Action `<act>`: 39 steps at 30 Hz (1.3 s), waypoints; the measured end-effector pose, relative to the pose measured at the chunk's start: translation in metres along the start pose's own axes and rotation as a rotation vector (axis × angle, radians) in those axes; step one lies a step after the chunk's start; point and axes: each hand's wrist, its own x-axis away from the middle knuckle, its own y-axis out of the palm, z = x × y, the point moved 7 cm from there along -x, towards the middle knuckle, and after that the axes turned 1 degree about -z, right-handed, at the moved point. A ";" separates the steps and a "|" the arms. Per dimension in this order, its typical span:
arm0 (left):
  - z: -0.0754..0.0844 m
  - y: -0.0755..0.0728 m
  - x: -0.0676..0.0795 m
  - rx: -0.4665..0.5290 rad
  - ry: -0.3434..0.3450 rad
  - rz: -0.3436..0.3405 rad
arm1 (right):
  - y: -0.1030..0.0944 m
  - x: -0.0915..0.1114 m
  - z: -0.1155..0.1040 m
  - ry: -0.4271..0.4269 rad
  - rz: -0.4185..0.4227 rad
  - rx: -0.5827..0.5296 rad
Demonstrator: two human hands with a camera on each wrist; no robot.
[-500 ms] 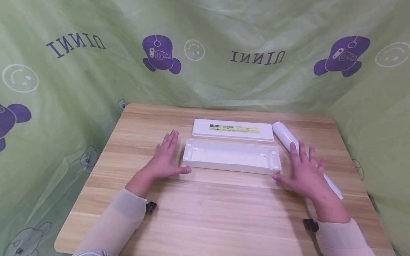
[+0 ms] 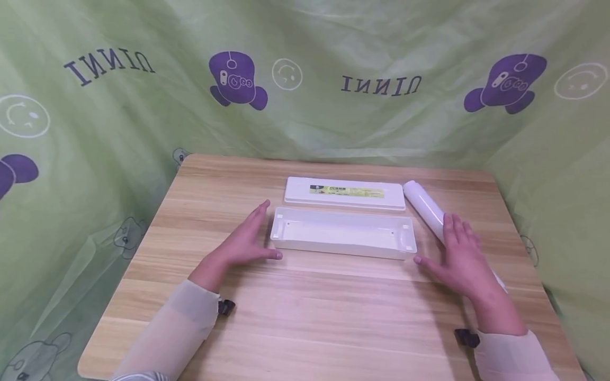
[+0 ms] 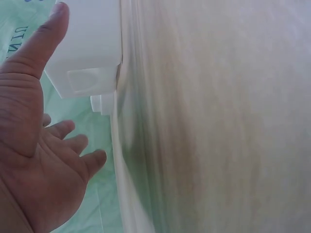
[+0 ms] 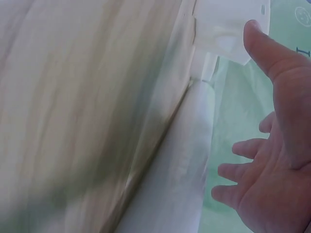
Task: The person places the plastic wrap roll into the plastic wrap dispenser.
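Observation:
A long white open-topped box (image 2: pixel 343 247) lies across the table, its bare inside floor showing. Behind it is a flat white lid (image 2: pixel 305 198) with a yellow-green label. A glossy white roll (image 2: pixel 425 206) slants along their right side. My left hand (image 2: pixel 243 244) is at the box's left end, fingers straight, thumb by the front left corner. My right hand (image 2: pixel 464 264) hovers over the roll's near half and hides part of it, its thumb close to the box's front right corner. In the right wrist view, a gap shows between my fingertips and the roll (image 4: pixel 170 165). Neither hand holds anything.
The wooden table (image 2: pixel 305 328) has rounded corners. A green curtain (image 2: pixel 314 127) with purple figures hangs behind it and at both sides. Black clips (image 2: pixel 226 307) stick out by the sleeve cuffs.
My right hand has moved slightly right, its fingers closer together and its thumb farther from the box corner. The left hand's fingers have drawn together. Box, lid and roll stay put.

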 end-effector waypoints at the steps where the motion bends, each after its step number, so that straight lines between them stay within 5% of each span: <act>1: 0.000 0.001 0.000 0.001 0.005 -0.004 | -0.001 0.001 0.001 0.002 0.000 -0.003; 39: -0.003 0.004 -0.015 0.020 0.033 0.010 | -0.001 0.034 0.061 0.145 -0.049 -0.082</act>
